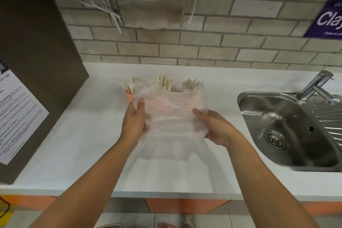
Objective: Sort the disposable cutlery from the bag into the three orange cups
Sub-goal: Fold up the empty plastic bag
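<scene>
On my head camera, my left fingers [139, 106] curled round the left edge of the clear plastic bag [170, 116], thumb on its front. My right fingers [199, 113] pinched its right edge, so the bag hung stretched between them above the white table [83, 126]. Just beyond my fingers, partly hidden behind the bag, stood the orange cups [129, 96]. They held forks [130, 84] past my left fingers, knives [163, 82] midway, and spoons [192, 84] past my right. A steel sink [288, 126] lay well outside my right fingers.

Shared pantry: steel sink [288, 131], wall hand dryer [150, 3], posted notices [16, 114].
</scene>
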Demonstrator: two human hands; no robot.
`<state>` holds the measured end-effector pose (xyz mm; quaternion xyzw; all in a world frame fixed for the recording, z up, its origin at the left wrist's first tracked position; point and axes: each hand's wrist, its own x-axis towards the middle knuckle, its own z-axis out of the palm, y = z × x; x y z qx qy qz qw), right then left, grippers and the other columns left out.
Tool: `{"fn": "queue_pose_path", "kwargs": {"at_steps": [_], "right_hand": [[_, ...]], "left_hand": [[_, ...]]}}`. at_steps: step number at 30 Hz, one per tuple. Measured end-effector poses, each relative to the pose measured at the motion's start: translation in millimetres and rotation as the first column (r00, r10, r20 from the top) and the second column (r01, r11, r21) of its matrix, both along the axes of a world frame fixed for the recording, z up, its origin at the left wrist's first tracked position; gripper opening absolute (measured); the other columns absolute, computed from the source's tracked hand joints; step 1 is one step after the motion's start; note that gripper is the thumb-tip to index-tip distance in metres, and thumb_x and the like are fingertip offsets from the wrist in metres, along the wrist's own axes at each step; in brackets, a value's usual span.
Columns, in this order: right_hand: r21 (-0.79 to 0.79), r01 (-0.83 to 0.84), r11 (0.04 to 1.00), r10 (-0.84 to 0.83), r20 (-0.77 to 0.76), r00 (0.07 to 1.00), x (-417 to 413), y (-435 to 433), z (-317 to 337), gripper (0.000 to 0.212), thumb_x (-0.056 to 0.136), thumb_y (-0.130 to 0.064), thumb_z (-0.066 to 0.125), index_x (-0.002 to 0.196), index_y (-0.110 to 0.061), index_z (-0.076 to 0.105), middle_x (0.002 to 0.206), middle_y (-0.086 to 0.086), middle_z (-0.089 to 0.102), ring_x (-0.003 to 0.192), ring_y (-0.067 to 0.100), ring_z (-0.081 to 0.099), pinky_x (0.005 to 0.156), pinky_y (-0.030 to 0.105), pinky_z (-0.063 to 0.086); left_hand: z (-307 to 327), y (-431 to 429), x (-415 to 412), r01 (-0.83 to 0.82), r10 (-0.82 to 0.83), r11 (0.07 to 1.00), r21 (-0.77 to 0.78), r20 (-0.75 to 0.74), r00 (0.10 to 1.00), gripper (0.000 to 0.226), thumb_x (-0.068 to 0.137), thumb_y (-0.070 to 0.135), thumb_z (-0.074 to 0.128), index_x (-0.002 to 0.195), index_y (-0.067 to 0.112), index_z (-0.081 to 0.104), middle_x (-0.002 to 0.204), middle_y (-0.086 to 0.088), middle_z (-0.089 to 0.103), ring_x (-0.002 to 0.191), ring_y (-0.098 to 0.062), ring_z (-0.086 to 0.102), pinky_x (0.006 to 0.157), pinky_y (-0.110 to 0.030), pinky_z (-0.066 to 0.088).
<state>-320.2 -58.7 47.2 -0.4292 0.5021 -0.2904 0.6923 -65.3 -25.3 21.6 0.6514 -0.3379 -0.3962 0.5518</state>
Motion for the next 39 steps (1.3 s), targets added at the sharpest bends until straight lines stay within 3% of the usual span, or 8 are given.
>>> {"fn": "queue_pose_path", "kwargs": {"at_steps": [9,13,20,23,28,31,37,39], "right_hand": [[0.045,0.217,0.975,-0.208,-0.156,0.966,-3,-12,-7,0.039,0.096,-0.047,0.065,0.117,-0.016,0.073,0.095,0.002,0.067,0.083,0.025,0.058,0.072,0.035,0.042],[0.056,0.053,0.997,-0.054,0.012,0.998,-1,-8,1,0.023,0.098,-0.012,0.064,0.12,-0.007,0.072,0.112,0.015,0.075,0.093,0.031,0.071,0.09,0.045,0.056],[-0.145,0.183,0.972,-0.095,0.473,0.876,-9,-27,45,0.049,0.095,0.019,0.039,0.099,-0.006,0.081,0.099,0.015,0.077,0.09,0.029,0.076,0.069,0.04,0.064],[-0.326,0.135,0.936,0.023,0.44,0.898,-12,-24,40,0.029,0.077,0.006,0.057,0.085,-0.006,0.082,0.108,0.011,0.076,0.114,0.035,0.066,0.092,0.051,0.059],[-0.463,0.116,0.879,0.028,0.291,0.956,-17,-10,39,0.042,0.025,-0.037,0.096,0.056,-0.016,0.077,0.087,0.003,0.071,0.077,0.029,0.065,0.052,0.028,0.05],[-0.551,0.14,0.823,-0.019,0.22,0.975,-21,-18,34,0.012,0.055,-0.016,0.082,0.066,-0.015,0.08,0.098,0.005,0.071,0.096,0.028,0.066,0.075,0.035,0.053],[-0.629,0.093,0.772,0.001,0.147,0.989,-16,-24,45,0.054,0.081,0.027,0.037,0.086,-0.003,0.081,0.103,0.001,0.076,0.1,0.017,0.069,0.078,0.024,0.055],[-0.637,0.082,0.766,0.035,0.17,0.985,-9,-27,45,0.061,0.084,0.03,0.034,0.084,-0.007,0.083,0.103,0.001,0.076,0.102,0.018,0.069,0.082,0.026,0.055]], "left_hand": [[-8,5,20,0.247,-0.237,0.966,0.071,-0.127,0.963,0.019,0.106,0.033,0.058,0.118,0.027,0.071,0.068,0.002,0.061,0.059,-0.015,0.052,0.052,-0.023,0.044],[-5,4,25,0.424,-0.395,0.883,0.202,-0.169,0.903,0.041,0.088,0.04,0.08,0.122,0.02,0.07,0.089,-0.006,0.068,0.072,-0.022,0.057,0.061,-0.029,0.044],[85,-17,43,0.414,-0.495,0.863,-0.289,-0.325,0.806,0.017,0.093,0.011,0.068,0.109,0.011,0.075,0.109,-0.012,0.077,0.093,-0.025,0.074,0.079,-0.038,0.064],[86,-10,52,0.533,-0.605,0.783,-0.321,-0.192,0.772,0.01,0.065,-0.004,0.076,0.065,0.004,0.07,0.081,-0.008,0.069,0.069,-0.026,0.066,0.057,-0.027,0.054],[72,2,61,0.656,-0.692,0.715,-0.243,-0.109,0.713,0.025,0.068,-0.004,0.058,0.052,0.014,0.067,0.087,-0.005,0.067,0.076,-0.02,0.065,0.058,-0.021,0.051],[85,0,83,0.726,-0.734,0.678,-0.113,-0.038,0.678,0.016,0.053,0.017,0.067,0.064,0.007,0.073,0.101,-0.011,0.066,0.088,-0.025,0.061,0.066,-0.022,0.051],[130,-11,84,0.542,-0.468,0.834,-0.104,0.388,0.794,0.029,0.084,0.054,0.063,0.091,0.027,0.072,0.122,0.01,0.07,0.119,-0.011,0.063,0.107,-0.038,0.045],[132,-15,57,0.59,-0.474,0.807,0.025,0.624,0.622,0.048,0.079,0.065,0.077,0.113,0.036,0.062,0.125,0.014,0.067,0.118,-0.004,0.063,0.102,-0.032,0.048]]}}
